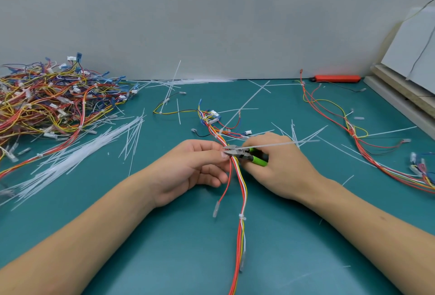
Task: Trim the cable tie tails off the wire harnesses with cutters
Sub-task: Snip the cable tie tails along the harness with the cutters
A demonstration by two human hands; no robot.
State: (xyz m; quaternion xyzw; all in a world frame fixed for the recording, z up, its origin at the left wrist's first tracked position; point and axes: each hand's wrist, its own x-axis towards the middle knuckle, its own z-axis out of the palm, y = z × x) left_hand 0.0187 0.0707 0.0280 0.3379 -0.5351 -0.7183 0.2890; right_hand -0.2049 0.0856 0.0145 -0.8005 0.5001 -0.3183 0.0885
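A wire harness [242, 191] of red, yellow and white wires runs down the middle of the teal mat. My left hand [190, 172] pinches the bundle at a cable tie near its upper part. My right hand [280, 167] grips green-handled cutters [244, 153]. Their metal jaws are parted around the base of a long white tie tail [270, 145], which sticks out to the right over my right hand. Lower on the bundle sits a second white tie [242, 216] with no tail showing.
A big heap of harnesses [49, 101] fills the far left. Loose white cable ties [77, 155] and cut tails litter the mat. Another harness [357, 134] lies at the right. A red tool [336, 78] rests by the back wall, stacked boards [404, 92] at far right.
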